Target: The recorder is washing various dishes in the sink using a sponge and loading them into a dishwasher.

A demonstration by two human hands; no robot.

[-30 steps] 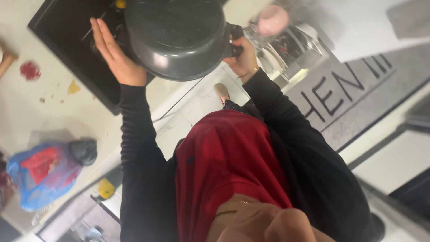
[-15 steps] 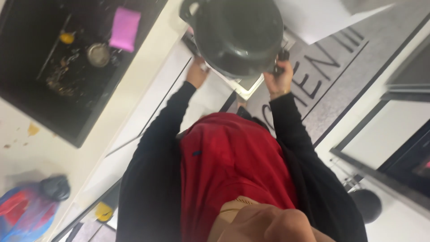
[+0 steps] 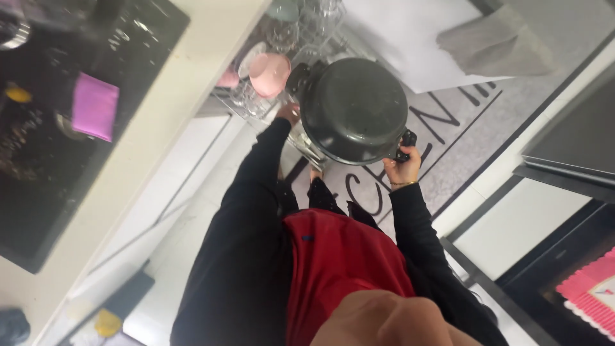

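Kitchen floor mat below, I hold the dark pot (image 3: 354,110) upside down over the dish rack (image 3: 288,38). Left hand (image 3: 289,114) and right hand (image 3: 402,168) each clamp a handle; I should level it before lowering.

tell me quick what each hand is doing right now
left hand: at the dark pot's left side, grip hidden, cannot tell
right hand: closed on the pot's handle
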